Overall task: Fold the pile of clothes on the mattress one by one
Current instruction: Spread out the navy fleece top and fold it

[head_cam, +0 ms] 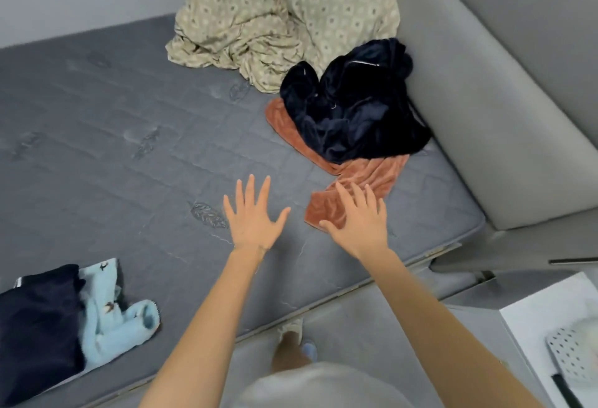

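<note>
Both hands are spreading wide with straight fingers, gripping nothing. The left hand (252, 217) is hanging over the bare grey mattress (129, 136), and the right hand (359, 220) is lying across the near end of the rust fleece cloth (382, 171). That cloth is sitting under a crumpled navy garment (352, 110) by the mattress's right edge. A folded navy piece (35, 320) and a light blue fleece (106, 310) are lying at the near left.

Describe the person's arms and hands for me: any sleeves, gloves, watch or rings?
Both arms are bare, with no sleeve in view. The left hand and right hand wear no gloves; no watch, bracelet or ring shows. A pale garment shows at the frame's bottom edge.
</note>
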Motion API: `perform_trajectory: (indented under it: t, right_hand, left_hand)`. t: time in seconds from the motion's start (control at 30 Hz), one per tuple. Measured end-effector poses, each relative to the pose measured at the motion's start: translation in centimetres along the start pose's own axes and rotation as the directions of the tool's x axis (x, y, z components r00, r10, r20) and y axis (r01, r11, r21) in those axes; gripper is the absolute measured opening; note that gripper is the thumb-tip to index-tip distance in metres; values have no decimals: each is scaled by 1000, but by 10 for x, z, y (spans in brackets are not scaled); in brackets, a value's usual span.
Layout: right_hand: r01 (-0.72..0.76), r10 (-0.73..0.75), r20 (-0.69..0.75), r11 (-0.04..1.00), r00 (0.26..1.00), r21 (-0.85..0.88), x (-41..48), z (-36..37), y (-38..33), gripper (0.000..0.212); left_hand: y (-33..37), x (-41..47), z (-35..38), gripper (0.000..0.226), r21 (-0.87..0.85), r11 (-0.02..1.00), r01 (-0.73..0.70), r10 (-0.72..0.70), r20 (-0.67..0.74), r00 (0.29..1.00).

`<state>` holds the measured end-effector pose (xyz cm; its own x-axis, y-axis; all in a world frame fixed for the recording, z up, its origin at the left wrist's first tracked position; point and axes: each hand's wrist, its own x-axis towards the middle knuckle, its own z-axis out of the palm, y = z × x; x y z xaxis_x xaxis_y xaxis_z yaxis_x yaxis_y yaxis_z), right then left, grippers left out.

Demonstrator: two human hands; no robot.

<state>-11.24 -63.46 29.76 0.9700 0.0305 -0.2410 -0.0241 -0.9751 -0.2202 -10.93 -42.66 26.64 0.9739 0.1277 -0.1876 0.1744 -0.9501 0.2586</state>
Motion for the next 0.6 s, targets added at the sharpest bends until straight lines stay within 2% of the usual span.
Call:
perform_trajectory:
  t: [0.17, 0.33, 0.6]
  right_hand:
    - [-92, 88, 63, 994, 994, 61, 35, -22, 22, 85]
    - [-157, 157, 10, 979, 988, 129, 75, -48, 68, 87]
    - [-109, 112, -40, 991, 993, 78, 193, -70, 166, 88]
  left_hand:
    - [42, 53, -1, 77, -2, 997, -75, 75, 34, 997]
    - [105, 103, 1, 79, -28, 988, -154, 155, 50, 987]
    - [204, 204, 37, 79, -27, 989, -146, 147, 59, 987]
